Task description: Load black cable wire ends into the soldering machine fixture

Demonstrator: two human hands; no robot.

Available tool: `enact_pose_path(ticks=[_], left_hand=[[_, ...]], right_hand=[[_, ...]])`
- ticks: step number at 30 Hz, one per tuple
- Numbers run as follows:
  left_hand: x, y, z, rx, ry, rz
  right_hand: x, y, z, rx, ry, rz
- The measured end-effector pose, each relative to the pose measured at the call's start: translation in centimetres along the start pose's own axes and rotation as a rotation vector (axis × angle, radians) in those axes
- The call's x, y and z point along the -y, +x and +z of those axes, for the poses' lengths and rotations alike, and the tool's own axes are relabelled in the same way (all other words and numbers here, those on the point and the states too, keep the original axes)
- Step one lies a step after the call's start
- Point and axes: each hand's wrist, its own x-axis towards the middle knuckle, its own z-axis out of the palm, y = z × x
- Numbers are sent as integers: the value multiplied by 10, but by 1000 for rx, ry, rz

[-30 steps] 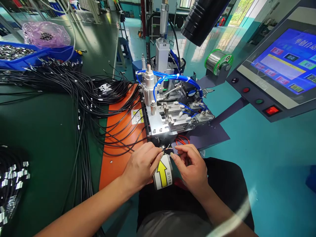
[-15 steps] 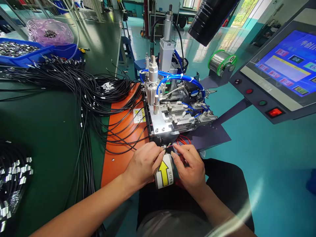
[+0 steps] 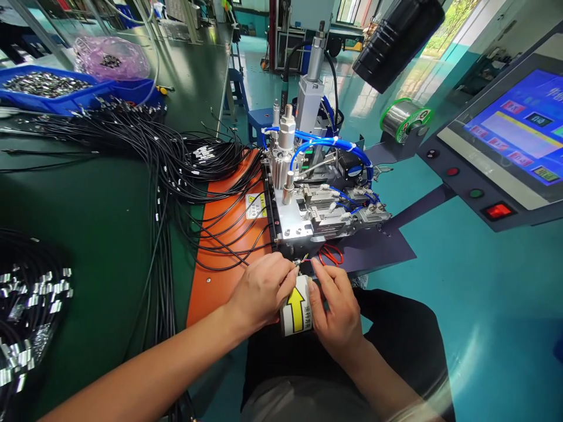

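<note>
My left hand (image 3: 266,287) is closed in a pinch on a black cable (image 3: 241,259) at the front of the machine (image 3: 299,220). Thin coloured wires (image 3: 305,259) stick out beyond its fingertips toward the right. My right hand (image 3: 336,305) has its index finger stretched to the tips of these wires, with the thumb apart from it, beside a white cylinder (image 3: 298,310) bearing a yellow arrow. Both hands flank that cylinder just below the machine's front edge. The exact wire ends are too small to make out.
Many black cables (image 3: 160,258) lie across the green table (image 3: 109,234) and orange board (image 3: 220,293). Blue bins (image 3: 88,97) of small metal parts stand far left. A solder spool (image 3: 402,120) and a control screen (image 3: 519,135) are at right, a black tube (image 3: 398,44) overhead.
The view has shifted slightly, so the scene sits further right. My right thumb has moved against the cylinder's edge, and its index finger stays at the wires. My left hand keeps its pinch.
</note>
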Motion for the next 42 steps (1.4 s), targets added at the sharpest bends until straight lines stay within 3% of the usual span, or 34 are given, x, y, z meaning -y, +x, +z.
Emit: enact_pose_path(ticks=[6,17,24,26,34,42], left_hand=[[-1,0,0,-39,5,11],[-1,0,1,-11,58,40],[1,-1,1,-14,39,50],[2,-1,2,-20,31,52],[1,-1,2,-49,53,60],[0,-2,1,-36,57,67]], right_hand=[[1,-3,3,4,-38,-22],[0,-1,2,-32,-40,-39],[9,20,1,-53,153,277],[8,24,1,-49,143,299],[0,14,4,-83,80,126],[-1,19,5,-95,17,68]])
